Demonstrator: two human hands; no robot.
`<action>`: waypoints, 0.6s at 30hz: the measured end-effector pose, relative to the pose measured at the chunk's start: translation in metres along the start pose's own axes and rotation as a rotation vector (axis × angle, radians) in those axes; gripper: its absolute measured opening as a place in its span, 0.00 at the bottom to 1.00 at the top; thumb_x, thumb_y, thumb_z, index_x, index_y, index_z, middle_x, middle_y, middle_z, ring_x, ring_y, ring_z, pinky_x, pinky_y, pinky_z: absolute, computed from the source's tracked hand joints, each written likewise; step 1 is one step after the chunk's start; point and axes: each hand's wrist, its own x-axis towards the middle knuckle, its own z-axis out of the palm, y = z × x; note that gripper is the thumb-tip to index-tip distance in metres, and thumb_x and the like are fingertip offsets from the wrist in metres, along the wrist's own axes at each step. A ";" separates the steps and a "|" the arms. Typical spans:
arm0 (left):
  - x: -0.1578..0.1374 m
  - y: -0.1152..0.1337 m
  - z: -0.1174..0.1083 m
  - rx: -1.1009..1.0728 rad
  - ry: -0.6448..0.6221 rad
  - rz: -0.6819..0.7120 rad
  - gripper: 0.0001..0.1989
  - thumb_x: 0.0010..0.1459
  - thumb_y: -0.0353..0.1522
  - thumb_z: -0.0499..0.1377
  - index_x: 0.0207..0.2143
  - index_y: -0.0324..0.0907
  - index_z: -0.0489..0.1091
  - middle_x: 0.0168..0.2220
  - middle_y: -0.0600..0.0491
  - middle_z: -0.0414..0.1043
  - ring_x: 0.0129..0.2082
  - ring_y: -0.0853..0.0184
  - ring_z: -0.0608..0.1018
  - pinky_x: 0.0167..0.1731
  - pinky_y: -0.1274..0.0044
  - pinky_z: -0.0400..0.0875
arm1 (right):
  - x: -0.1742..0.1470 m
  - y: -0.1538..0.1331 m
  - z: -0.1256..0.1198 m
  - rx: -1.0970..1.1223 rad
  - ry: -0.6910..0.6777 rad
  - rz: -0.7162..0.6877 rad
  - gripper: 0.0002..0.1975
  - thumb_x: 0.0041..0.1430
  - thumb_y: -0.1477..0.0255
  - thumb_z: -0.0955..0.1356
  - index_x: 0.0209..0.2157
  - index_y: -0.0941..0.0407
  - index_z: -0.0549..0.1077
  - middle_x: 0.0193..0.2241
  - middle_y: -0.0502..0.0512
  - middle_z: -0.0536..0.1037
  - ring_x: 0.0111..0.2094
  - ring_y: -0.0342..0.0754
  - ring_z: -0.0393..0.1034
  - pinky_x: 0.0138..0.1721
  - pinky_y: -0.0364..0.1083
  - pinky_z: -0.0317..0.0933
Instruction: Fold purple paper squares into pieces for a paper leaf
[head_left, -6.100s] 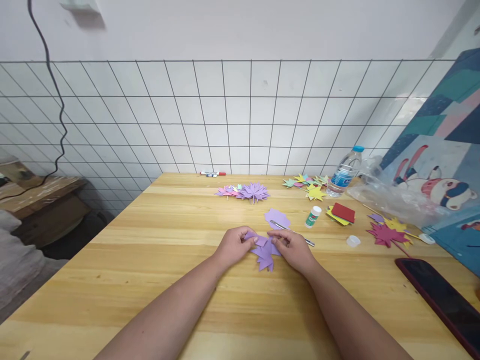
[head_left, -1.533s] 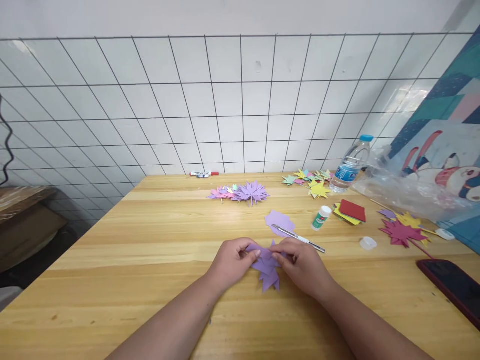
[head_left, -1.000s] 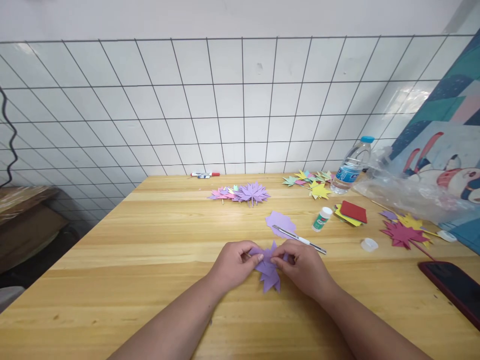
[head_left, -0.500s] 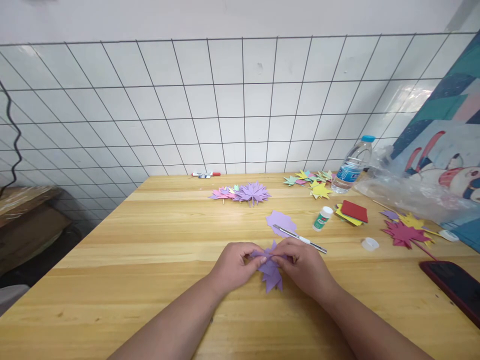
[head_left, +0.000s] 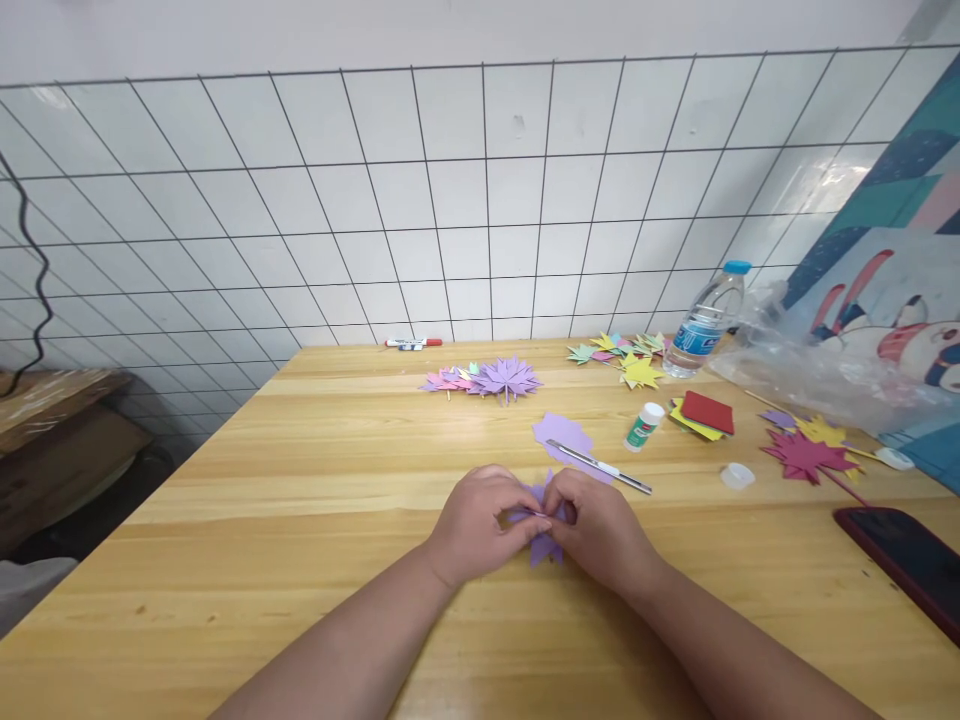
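Note:
A purple paper leaf [head_left: 547,551] with pointed tips lies in front of me, partly covered by my fingers. My left hand [head_left: 487,522] pinches it from the left with thumb and forefinger. From the other side my right hand [head_left: 600,522] pinches it too, and the fingertips of both hands meet over its middle. Just beyond them is a flat purple paper piece [head_left: 559,434] with a jagged edge. A silver utility knife [head_left: 600,466] rests across that piece. The glue stick [head_left: 643,427] with a white cap stands to the right of the knife.
Finished purple paper leaves [head_left: 507,377] and markers [head_left: 412,343] lie towards the wall. On the right are a water bottle [head_left: 705,325], red and yellow paper squares [head_left: 706,412], a clear cap [head_left: 738,476], a crimson paper leaf [head_left: 807,455], a plastic bag [head_left: 817,375] and a phone [head_left: 904,560].
My fingertips have drawn together over the middle of the purple leaf, and less of it shows. The left hand has shifted slightly right. The view has tilted a little.

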 end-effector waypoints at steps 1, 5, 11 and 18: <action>0.000 0.000 0.000 0.005 -0.009 0.001 0.07 0.53 0.36 0.58 0.30 0.46 0.75 0.29 0.53 0.77 0.32 0.65 0.73 0.38 0.73 0.65 | 0.000 0.000 0.000 -0.011 -0.003 0.004 0.05 0.47 0.75 0.68 0.23 0.55 0.67 0.24 0.48 0.72 0.26 0.42 0.64 0.26 0.41 0.52; 0.000 -0.003 0.000 0.002 0.003 -0.031 0.08 0.55 0.33 0.55 0.29 0.45 0.74 0.28 0.53 0.76 0.32 0.66 0.73 0.36 0.75 0.65 | 0.001 0.000 -0.003 -0.006 -0.029 0.021 0.02 0.51 0.70 0.67 0.28 0.53 0.72 0.25 0.47 0.75 0.26 0.43 0.66 0.27 0.41 0.54; 0.001 -0.012 0.000 -0.058 0.037 -0.119 0.07 0.54 0.32 0.56 0.32 0.45 0.75 0.31 0.52 0.75 0.34 0.66 0.74 0.37 0.75 0.66 | 0.002 0.002 -0.008 -0.055 -0.032 -0.063 0.09 0.57 0.70 0.64 0.35 0.47 0.76 0.30 0.48 0.77 0.32 0.44 0.68 0.33 0.42 0.57; 0.001 -0.011 0.002 -0.123 0.054 -0.211 0.06 0.52 0.31 0.59 0.33 0.45 0.75 0.33 0.53 0.77 0.35 0.66 0.75 0.38 0.76 0.67 | 0.001 0.005 -0.007 -0.133 -0.037 -0.056 0.10 0.59 0.69 0.62 0.34 0.48 0.75 0.30 0.48 0.77 0.32 0.45 0.69 0.32 0.43 0.57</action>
